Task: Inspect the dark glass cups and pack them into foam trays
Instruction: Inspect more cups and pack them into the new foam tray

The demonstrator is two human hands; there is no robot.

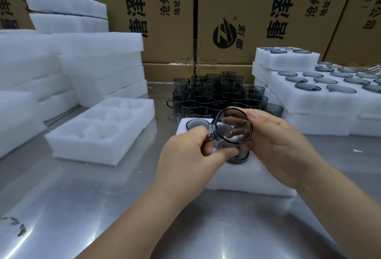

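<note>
Centre of frame: I see the left hand [185, 155] pinching the handle of a dark glass cup [234, 128], its mouth tilted toward the camera, while the right hand [274, 147] curls round its far side. The cup is just above a foam tray [247, 180]. Loose cups [216, 96] cluster behind it, and an empty tray [99, 133] lies at left on the metal table [103, 207].

Smoky dark-grey glass cups [214, 94], white foam trays [99, 133], a silvery table [103, 207], brown black-lettered cartons [257, 17].
</note>
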